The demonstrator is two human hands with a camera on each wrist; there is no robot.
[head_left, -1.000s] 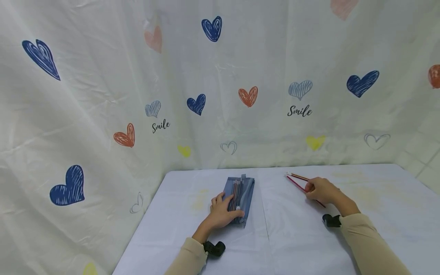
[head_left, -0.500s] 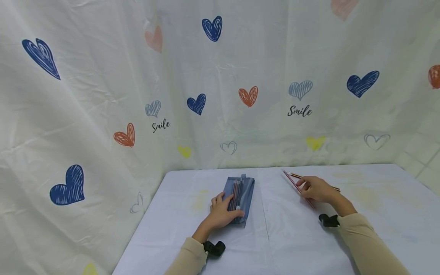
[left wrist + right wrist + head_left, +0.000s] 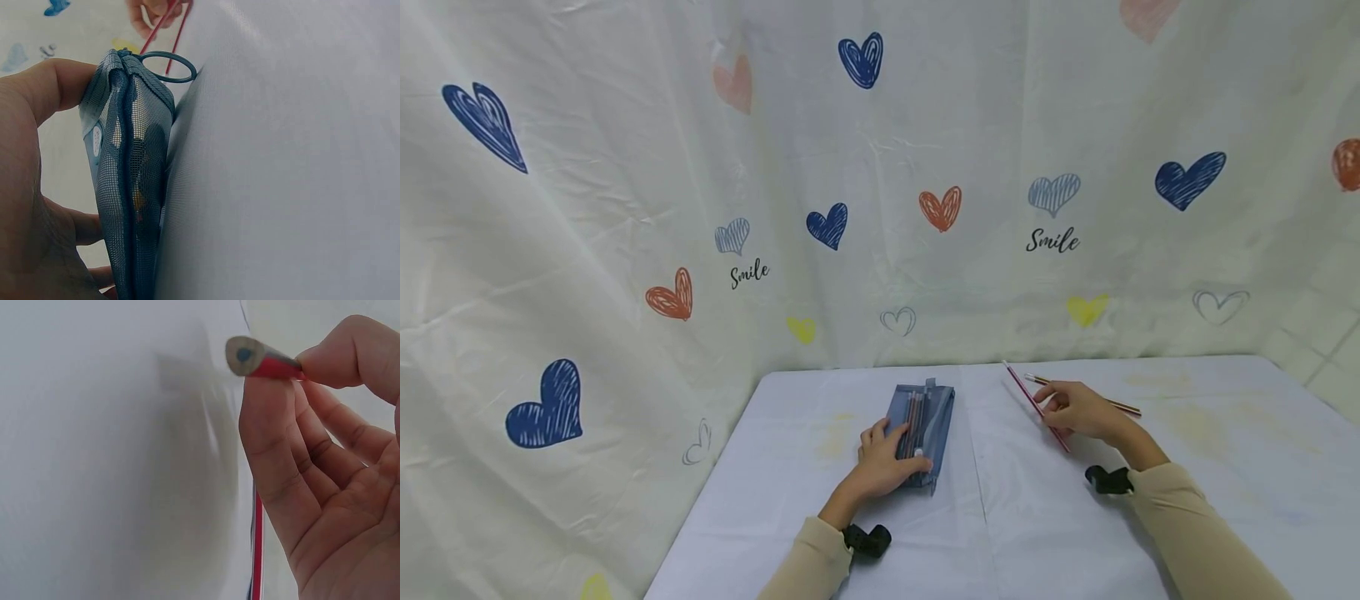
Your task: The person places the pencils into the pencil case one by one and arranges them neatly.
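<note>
A blue mesh pencil case (image 3: 938, 417) with a zipper lies on the table, and several pencils (image 3: 915, 410) show along its top. My left hand (image 3: 880, 462) rests on it with the fingers spread, thumb by the near right corner. In the left wrist view, a pull ring (image 3: 169, 66) hangs at one end of the zipper. My right hand (image 3: 1078, 410) pinches a red pencil (image 3: 1019, 385) between thumb and index finger, tilted over the table. Its blunt end with a blue-grey core (image 3: 244, 355) faces the right wrist camera. Another pencil (image 3: 1124, 407) lies behind that hand, partly hidden.
A white cloth covers the table (image 3: 1037, 517). Behind it hangs a pale curtain (image 3: 865, 150) printed with hearts and the word "Smile". Each wrist carries a small black camera, such as the right one (image 3: 1107, 479).
My right hand has shifted left, carrying the red pencil away from the other pencil, which stays on the table. The left hand and the pencil case have stayed put.
</note>
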